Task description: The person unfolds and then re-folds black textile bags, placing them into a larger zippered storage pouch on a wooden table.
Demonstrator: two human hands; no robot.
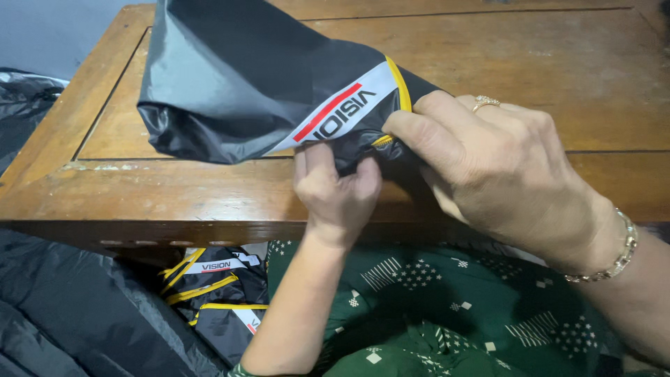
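A dark grey nylon bag (237, 77) with a white label strip and yellow piping lies over the front of a wooden table (139, 188). My left hand (335, 192) pinches the bag's lower edge from below, near the yellow trim. My right hand (502, 174), with a ring and a gold bracelet, grips the same corner from the right, fingertips at the piping. Both hands hold the fabric at the table's front edge.
Below the table edge, several similar dark bags with yellow piping (216, 293) are stacked on the left. Dark plastic sheeting (63, 314) lies at the lower left. Green patterned cloth (433, 307) covers my lap.
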